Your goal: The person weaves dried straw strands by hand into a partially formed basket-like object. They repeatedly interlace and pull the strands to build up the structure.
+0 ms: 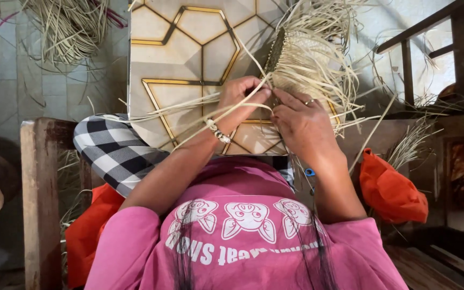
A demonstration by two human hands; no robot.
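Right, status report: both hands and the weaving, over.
Left hand pinching pale straw strands. Right hand pressing the half-woven straw piece on the hexagon-patterned board. Loose strands trail over both wrists, nothing else in the way.

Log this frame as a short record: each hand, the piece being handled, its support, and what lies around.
left hand: pinches pale straw strands against the woven piece
right hand: fingers on the strands, ring on one finger
woven piece: pale straw, loose ends fanning out
board: hexagon-patterned panel across the lap, under the work
surroundings: straw bundle on tiled floor, orange bag at right, wooden chair arm
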